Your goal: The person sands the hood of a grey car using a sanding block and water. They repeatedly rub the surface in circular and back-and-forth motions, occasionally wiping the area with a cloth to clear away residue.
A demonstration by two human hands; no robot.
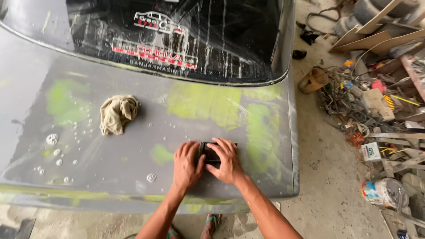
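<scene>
A dark sanding block [211, 154] is pressed flat on the wet grey boot lid [133, 146] under the left hand [187, 164] and right hand [228, 161], both clamped on it; even pressure and a flat block are judged best.

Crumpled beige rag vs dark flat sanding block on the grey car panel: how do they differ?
The crumpled beige rag is pale, soft and bunched up; the dark flat sanding block is dark, rectangular and lies flat. The rag sits alone, untouched, to the left; the block is pressed under both the left hand and the right hand. Both rest on the wet grey car panel with green patches.
</scene>
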